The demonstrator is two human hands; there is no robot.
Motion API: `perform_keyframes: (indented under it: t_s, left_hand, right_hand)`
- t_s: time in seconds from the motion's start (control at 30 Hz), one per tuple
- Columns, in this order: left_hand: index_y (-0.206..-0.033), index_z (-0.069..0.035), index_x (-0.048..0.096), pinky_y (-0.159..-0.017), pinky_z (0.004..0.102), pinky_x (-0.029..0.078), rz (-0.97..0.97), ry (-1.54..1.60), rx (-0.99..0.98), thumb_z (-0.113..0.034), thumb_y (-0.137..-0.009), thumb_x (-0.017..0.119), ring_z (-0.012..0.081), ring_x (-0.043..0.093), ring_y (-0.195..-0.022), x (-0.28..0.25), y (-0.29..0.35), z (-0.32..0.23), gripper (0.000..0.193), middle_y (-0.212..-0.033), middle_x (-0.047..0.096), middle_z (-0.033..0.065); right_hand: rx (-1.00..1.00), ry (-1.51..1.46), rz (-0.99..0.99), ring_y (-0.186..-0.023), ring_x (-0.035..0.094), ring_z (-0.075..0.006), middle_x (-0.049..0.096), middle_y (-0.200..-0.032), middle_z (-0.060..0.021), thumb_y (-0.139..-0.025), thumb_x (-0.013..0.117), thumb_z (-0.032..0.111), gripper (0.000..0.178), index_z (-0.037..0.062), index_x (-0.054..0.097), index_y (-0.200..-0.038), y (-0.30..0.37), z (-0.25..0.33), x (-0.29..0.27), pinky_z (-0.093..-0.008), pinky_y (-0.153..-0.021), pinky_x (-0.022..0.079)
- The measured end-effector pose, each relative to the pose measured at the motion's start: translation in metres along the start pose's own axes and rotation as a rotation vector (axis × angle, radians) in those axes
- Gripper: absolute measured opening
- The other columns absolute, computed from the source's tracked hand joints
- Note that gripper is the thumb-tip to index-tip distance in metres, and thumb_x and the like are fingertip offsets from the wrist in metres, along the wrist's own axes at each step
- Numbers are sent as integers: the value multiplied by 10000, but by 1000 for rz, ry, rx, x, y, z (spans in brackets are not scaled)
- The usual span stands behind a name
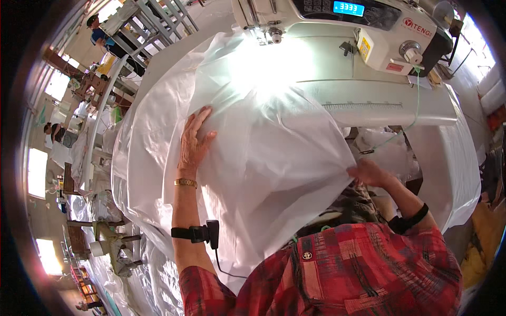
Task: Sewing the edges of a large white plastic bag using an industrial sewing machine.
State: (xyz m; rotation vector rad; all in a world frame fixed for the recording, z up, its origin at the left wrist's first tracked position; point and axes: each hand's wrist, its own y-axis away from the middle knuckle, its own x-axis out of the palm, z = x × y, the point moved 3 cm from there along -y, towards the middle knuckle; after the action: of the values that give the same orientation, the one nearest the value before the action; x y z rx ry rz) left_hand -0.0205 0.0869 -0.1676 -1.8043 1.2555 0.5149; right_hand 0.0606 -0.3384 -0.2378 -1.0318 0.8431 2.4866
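A large white plastic-like sheet (253,158) spreads over the sewing machine's bed and hangs down toward my lap. My left hand (196,138) lies flat on its left part, fingers stretched toward the machine. At the right, my right hand (367,173) grips the sheet's edge and pulls it into taut folds. The white sewing machine (337,23) stands at the top, its presser foot area over the sheet's far end. Bright lamp glare hides the needle and the stitching spot.
A measuring scale (363,105) runs along the table edge on the right. Green thread (417,100) hangs from the machine's knob. More white material (443,158) drapes at the right. Metal racks (158,26), stools (113,247) and other people (100,34) are at the far left.
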Motion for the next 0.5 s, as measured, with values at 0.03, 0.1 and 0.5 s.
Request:
perform_keyframes:
  t_s: [0.03,0.1,0.5]
  left_hand:
    - [-1330,-66,516,-1142,432,266,39,-37,-44,-414,-844,675,304,438,-1305,2,1,-2,619,-1336,552,121]
    - [-1366,-66,475,-1134,430,271,45,-86,-55,-402,-848,675,299,401,-1336,6,5,-17,649,-1394,489,127]
    - [-1464,-29,290,-1114,562,195,55,-614,-151,-57,-779,623,364,203,-1429,73,101,-138,762,-1543,213,199]
  right_hand:
    - [177,-155,26,-773,653,-227,676,-767,-134,-947,506,356,396,-11,644,-1001,1,-16,9,-363,-731,486]
    - [349,-310,60,-739,643,-277,670,-761,-130,-946,496,365,396,1,644,-996,2,-26,17,-392,-724,474]
    - [-413,-476,-445,-704,634,-267,657,-892,-130,-909,591,259,279,-10,599,-986,-67,128,-14,-354,-647,482]
